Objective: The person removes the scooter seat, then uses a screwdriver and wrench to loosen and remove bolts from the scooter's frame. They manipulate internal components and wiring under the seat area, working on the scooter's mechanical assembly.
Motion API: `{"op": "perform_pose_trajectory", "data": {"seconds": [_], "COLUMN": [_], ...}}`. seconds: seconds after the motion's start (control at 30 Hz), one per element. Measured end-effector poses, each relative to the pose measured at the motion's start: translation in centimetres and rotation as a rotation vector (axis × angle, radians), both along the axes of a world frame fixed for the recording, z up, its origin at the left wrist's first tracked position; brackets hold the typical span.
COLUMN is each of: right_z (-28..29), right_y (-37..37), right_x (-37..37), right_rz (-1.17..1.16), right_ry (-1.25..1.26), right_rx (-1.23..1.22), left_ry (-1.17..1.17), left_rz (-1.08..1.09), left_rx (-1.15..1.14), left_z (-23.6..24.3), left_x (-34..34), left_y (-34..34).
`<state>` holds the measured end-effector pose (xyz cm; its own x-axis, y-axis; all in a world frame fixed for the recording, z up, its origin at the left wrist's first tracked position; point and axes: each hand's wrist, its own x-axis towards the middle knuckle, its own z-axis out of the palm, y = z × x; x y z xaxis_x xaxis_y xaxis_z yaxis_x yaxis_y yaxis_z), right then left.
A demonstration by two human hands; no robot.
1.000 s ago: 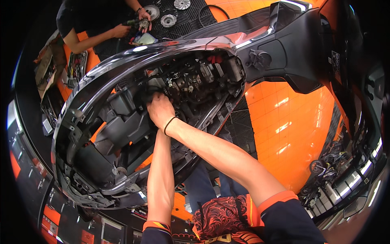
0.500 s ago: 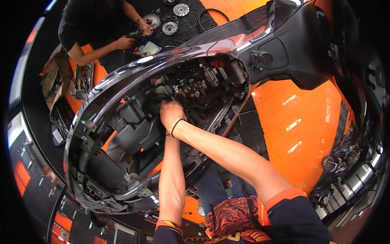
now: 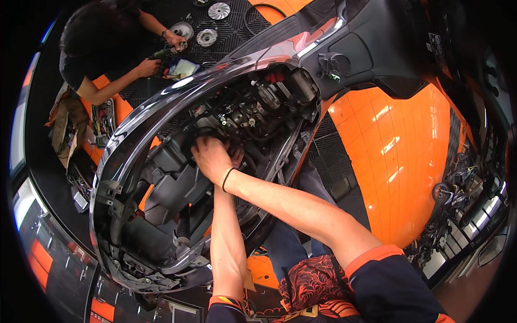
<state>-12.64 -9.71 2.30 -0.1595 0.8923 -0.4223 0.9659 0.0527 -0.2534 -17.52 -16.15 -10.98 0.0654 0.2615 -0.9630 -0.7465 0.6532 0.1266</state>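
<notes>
Scooter (image 3: 301, 47), glossy, dark, engine (image 3: 242, 116) apparently exposed

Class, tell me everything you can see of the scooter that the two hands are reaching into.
The scooter has a glossy dark side panel and matte black, plastic-looking trim. Its body is open from above, showing a metal-looking mechanism, a dark housing and a ribbed black cylinder. It appears upright and stretches from lower left to upper right. The right hand and the partly hidden left hand reach inside; exactly what they touch is hidden.
</notes>
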Motion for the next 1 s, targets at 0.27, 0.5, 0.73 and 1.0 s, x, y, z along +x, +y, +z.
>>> {"op": "perform_pose_trajectory", "data": {"seconds": [0.27,0.5,0.73,1.0], "right_z": [-0.8,-0.5,0.6,-0.2], "right_y": [0.4,1.3,0.5,0.9], "right_x": [-0.6,0.8,-1.6,-0.6], "right_rz": [0.042,0.005,-0.065,-0.091], "right_ry": [0.006,0.015,-0.029,-0.012], "right_rx": [0.022,-0.135,-0.125,-0.125], "left_ry": [-0.016,-0.010,0.124,0.106], "left_rz": [0.039,0.054,0.015,-0.013], "left_rx": [-0.024,-0.039,-0.038,-0.062], "left_z": [-0.5,-0.8,0.1,-0.6], "left_x": [0.1,0.9,1.7,0.2], "left_y": [-0.1,0.0,-0.4,0.5]}}
